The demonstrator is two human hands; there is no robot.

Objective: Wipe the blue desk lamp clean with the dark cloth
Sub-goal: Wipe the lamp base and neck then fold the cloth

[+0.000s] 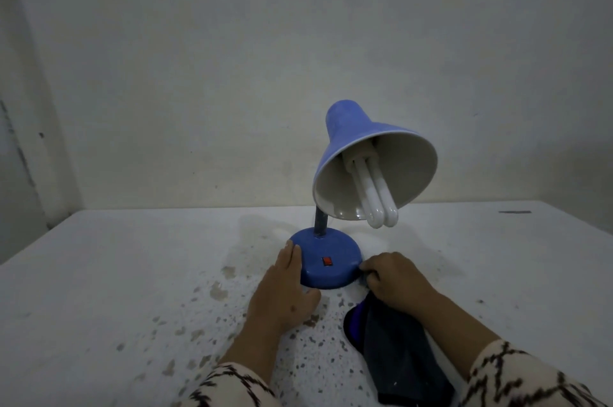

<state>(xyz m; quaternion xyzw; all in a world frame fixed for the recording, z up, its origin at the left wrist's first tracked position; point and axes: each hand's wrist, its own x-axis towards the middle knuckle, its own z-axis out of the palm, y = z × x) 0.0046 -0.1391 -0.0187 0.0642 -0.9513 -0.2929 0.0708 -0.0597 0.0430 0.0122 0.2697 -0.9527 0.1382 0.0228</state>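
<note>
The blue desk lamp (345,217) is stood on a white speckled table (132,274) before a bare pale wall (232,41). Its round base (331,260), marked by a red switch (327,261), is cupped at the left rim by the left hand (285,287), fingers fairly straight. The dark cloth (391,350) is pinched by the curled right hand (394,280) against the base's right edge; that contact is partly hidden. A white tube bulb (374,197) is seen inside the flared shade (348,127). Patterned sleeves (225,386) are cut off below.

White speckled tabletop (132,290), brown stains; bare pale wall (232,58) behind; small dark mark (514,212) far right.
</note>
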